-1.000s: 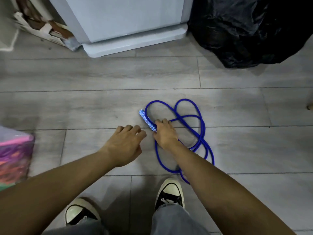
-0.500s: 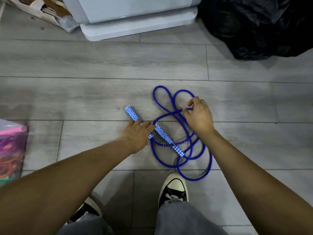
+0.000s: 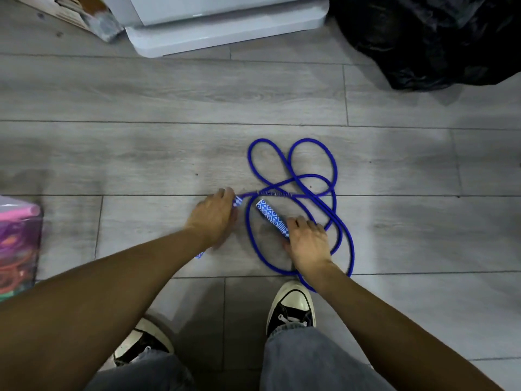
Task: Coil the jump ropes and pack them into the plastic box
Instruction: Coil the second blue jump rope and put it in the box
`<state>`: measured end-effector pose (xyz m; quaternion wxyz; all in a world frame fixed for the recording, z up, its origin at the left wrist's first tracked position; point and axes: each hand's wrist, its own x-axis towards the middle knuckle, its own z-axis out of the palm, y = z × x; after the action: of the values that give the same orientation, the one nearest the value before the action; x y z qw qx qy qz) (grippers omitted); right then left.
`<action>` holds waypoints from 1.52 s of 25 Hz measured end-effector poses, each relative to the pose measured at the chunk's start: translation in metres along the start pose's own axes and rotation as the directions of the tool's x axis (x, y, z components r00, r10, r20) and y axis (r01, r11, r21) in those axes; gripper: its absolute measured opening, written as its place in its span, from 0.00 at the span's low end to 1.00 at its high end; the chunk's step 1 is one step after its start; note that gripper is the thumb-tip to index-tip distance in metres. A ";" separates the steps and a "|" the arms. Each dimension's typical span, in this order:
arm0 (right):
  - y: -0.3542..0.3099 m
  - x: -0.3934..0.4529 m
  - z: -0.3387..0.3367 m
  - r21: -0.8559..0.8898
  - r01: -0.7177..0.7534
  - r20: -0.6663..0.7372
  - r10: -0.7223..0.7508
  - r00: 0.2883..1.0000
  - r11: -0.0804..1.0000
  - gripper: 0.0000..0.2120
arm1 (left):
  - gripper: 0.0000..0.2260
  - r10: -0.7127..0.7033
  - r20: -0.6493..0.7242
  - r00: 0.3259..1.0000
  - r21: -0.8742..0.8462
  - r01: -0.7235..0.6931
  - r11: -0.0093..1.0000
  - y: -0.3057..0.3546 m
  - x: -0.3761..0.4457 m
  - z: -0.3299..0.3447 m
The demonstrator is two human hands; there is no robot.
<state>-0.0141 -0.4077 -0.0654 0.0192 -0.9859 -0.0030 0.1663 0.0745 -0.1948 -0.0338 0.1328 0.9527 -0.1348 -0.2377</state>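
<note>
Lying in loose overlapping loops on the grey wood-look floor, the blue jump rope sits just ahead of the person's right shoe. Left hand is curled round one blue-and-white patterned handle, whose tips poke out at the fingers and below the wrist; rope runs from its top end rightward across the loops. Right hand grips the lower end of the second handle, fingers curled over it, handle angled up-left inside the loops. Both hands low at the floor, near each other but apart. Plastic box at far left edge, well apart from the rope, translucent, with pink and orange stuff inside, contents blurry. White appliance base at top, black bag top right, cardboard top left. Left shoe partly under jeans.
</note>
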 end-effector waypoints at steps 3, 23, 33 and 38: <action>-0.011 0.015 -0.008 -0.036 0.151 -0.087 -0.154 0.984 0.988 0.19 | 0.08 -0.304 -0.155 0.940 -0.557 0.171 0.813 -0.024 0.006 -0.036; -0.019 0.020 -0.221 0.087 0.445 -0.190 -0.423 0.886 0.891 0.20 | 0.12 -0.331 -0.251 0.910 -0.870 -0.062 0.489 -0.014 -0.122 -0.281; -0.141 -0.077 -0.444 0.593 0.538 -0.171 -0.559 0.811 0.599 0.10 | 0.11 -0.214 -0.426 0.879 -0.904 -0.403 0.145 0.066 -0.264 -0.345; -0.100 -0.095 -0.455 0.665 0.430 -0.192 -0.416 0.889 0.610 0.11 | 0.11 -0.599 -0.276 0.752 -0.938 -0.346 -0.002 0.027 -0.283 -0.340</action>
<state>0.0456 -0.3254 0.3993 0.4243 -0.8783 -0.1730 0.1368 -0.0051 -0.0655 0.3827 0.7709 0.5924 0.2245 0.0660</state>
